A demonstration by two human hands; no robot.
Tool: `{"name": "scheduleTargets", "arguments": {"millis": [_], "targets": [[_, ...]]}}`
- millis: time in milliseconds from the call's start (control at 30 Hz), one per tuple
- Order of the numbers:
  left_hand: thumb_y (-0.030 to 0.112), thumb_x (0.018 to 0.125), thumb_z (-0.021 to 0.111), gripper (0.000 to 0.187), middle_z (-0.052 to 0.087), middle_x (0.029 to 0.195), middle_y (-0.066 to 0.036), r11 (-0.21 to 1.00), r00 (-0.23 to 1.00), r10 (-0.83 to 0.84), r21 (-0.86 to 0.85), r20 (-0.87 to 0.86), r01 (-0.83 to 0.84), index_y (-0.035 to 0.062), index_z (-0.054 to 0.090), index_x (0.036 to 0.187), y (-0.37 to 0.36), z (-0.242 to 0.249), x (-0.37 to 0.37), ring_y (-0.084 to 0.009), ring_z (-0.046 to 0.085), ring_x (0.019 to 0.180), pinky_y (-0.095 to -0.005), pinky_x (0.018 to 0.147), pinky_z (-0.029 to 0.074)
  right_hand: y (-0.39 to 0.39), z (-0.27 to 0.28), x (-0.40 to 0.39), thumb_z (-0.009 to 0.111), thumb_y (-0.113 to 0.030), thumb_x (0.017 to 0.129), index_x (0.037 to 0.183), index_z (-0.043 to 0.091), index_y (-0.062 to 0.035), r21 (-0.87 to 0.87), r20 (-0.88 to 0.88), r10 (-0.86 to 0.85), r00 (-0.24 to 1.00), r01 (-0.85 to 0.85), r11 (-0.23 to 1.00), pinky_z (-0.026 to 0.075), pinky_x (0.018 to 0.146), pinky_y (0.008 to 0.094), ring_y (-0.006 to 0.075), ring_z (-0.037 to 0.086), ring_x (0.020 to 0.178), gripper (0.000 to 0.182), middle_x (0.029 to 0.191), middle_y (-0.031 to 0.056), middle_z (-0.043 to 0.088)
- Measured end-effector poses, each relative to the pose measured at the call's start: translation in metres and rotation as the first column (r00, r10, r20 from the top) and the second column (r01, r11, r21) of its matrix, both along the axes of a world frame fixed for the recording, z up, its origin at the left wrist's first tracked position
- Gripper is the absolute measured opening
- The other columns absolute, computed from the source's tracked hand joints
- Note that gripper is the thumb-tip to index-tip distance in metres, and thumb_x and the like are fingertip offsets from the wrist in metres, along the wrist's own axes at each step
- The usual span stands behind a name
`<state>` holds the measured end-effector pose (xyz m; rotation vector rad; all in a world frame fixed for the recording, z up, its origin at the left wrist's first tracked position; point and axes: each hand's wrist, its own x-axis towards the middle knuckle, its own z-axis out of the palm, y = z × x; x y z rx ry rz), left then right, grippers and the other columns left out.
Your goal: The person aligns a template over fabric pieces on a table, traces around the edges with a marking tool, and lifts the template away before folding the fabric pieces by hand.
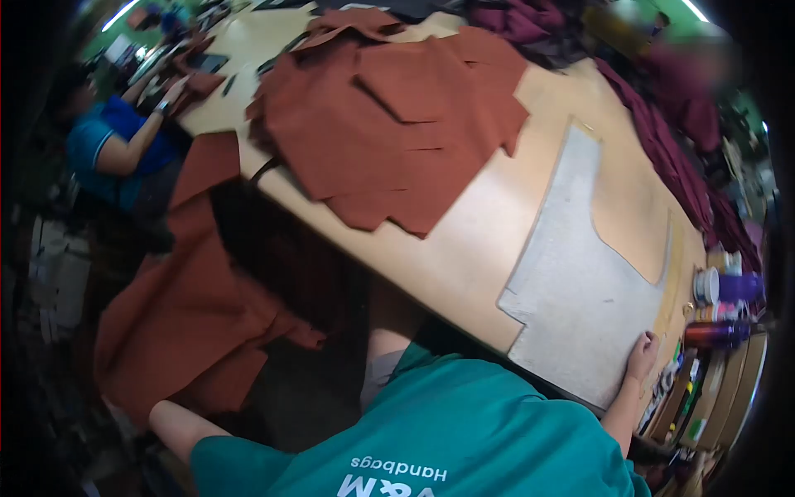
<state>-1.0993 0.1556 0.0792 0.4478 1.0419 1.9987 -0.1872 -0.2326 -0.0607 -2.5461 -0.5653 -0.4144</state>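
Observation:
My right hand (641, 358) is at the near right edge of a large, flat grey pattern template (571, 277), with its fingers curled closed on that edge. The template lies on the table and has a tall narrow arm and a curved cut-out. At the lower left, my left arm reaches toward a big reddish-brown material sheet (186, 306) that hangs beside the table; the left hand itself does not show. Farther up the table lies a pile of reddish-brown cut sheets (389, 124), uneven at the edges.
The light wood table (464, 248) runs away from me. Maroon fabric (654, 141) drapes along its far right side. A purple bottle (716, 334), a white tub (705, 286) and cardboard pieces crowd the right. A person in a blue-green shirt (116, 137) works at the upper left.

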Motion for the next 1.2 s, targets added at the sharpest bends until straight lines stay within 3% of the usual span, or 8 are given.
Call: {"name": "scheduleTargets", "arguments": {"millis": [133,367,467,533,600,767,1033,1200], "targets": [[0.038,0.081,0.046,0.053,0.044,0.124,-0.014,0.906,0.984,0.171,-0.386,-0.042,-0.174,0.0058,0.043,0.123,-0.081,-0.073,-0.085,-0.0262,0.041,0.115,-0.0385,0.091,0.036,-0.005,0.0,0.01,0.052,-0.022,0.086,0.099,0.056,0.001,-0.062,-0.028,0.043,0.999,-0.044,0.997,0.041,0.061,0.0297,0.0193,0.048,0.066,0.026,0.076,0.0119,0.056],[0.042,0.074,0.057,0.063,0.037,0.132,-0.015,-0.184,0.723,-0.23,-0.7,-0.652,-0.69,0.0108,0.04,0.126,-0.109,-0.131,-0.061,-0.0344,0.034,0.12,-0.0435,0.098,0.028,-0.007,-0.002,0.017,0.05,-0.022,0.087,0.1,0.055,0.0007,-0.119,-0.059,0.04,0.997,-0.047,0.992,0.043,0.07,0.0308,0.0221,0.052,0.075,0.027,0.086,0.0139,0.057],[0.047,0.075,0.058,0.058,0.039,0.129,-0.017,-0.08,-0.169,-0.234,0.192,-0.957,-0.978,0.0087,0.048,0.116,-0.038,-0.078,0.07,-0.0369,0.036,0.118,-0.0454,0.097,0.029,-0.008,-0.002,0.013,0.049,-0.018,0.086,0.099,0.054,0.0015,-0.105,-0.051,0.032,0.998,-0.037,0.994,0.043,0.075,0.0324,0.026,0.054,0.083,0.024,0.091,0.0163,0.057],[0.037,0.078,0.061,0.044,0.044,0.125,-0.017,0.456,-0.529,0.109,0.515,-0.842,-0.726,0.0054,0.054,0.107,0.008,-0.05,0.126,-0.035,0.04,0.115,-0.0437,0.097,0.03,0.0,0.004,0.003,0.049,-0.017,0.085,0.097,0.054,0.0018,-0.083,-0.06,-0.008,0.998,0.003,0.997,0.043,0.076,0.033,0.0273,0.055,0.085,0.023,0.091,0.0175,0.058],[0.021,0.079,0.062,0.025,0.05,0.117,-0.017,0.884,-0.251,0.336,0.396,-0.908,-0.248,0.0048,0.059,0.097,0.058,-0.023,0.243,-0.034,0.044,0.11,-0.0437,0.096,0.032,0.0,0.001,0.003,0.051,-0.018,0.083,0.095,0.055,0.0007,-0.074,0.001,0.009,1.0,-0.009,0.997,0.043,0.071,0.0343,0.0281,0.055,0.078,0.022,0.088,0.0174,0.058],[0.022,0.069,0.071,0.032,0.052,0.114,-0.013,0.842,-0.069,0.264,0.195,-0.962,0.502,0.0057,0.059,0.094,0.116,-0.052,0.487,-0.0346,0.043,0.112,-0.0425,0.092,0.035,0.015,0.013,-0.018,0.054,-0.018,0.082,0.093,0.057,-0.002,-0.008,0.012,-0.045,0.999,0.046,0.999,0.043,0.058,0.034,0.0235,0.053,0.06,0.02,0.068,0.0124,0.056],[0.035,0.078,0.059,0.035,0.048,0.12,-0.007,0.955,-0.461,0.037,-0.104,-0.887,0.278,0.0158,0.055,0.107,0.179,-0.076,0.623,-0.0306,0.037,0.118,-0.0573,0.089,0.035,0.018,0.015,-0.023,0.055,-0.017,0.082,0.089,0.056,-0.0037,0.016,-0.004,-0.081,0.997,0.081,0.997,0.041,0.053,0.0335,0.0215,0.049,0.054,0.015,0.061,0.0096,0.051],[0.029,0.083,0.052,0.023,0.056,0.096,-0.013,0.92,-0.278,0.014,-0.096,-0.96,0.38,0.0095,0.054,0.096,0.231,-0.085,0.614,-0.0313,0.053,0.095,-0.047,0.077,0.044,0.021,0.019,-0.025,0.056,-0.017,0.081,0.088,0.057,-0.0034,0.049,-0.051,-0.086,0.995,0.089,0.995,0.04,0.052,0.0334,0.0205,0.047,0.052,0.015,0.058,0.0084,0.049]]}}
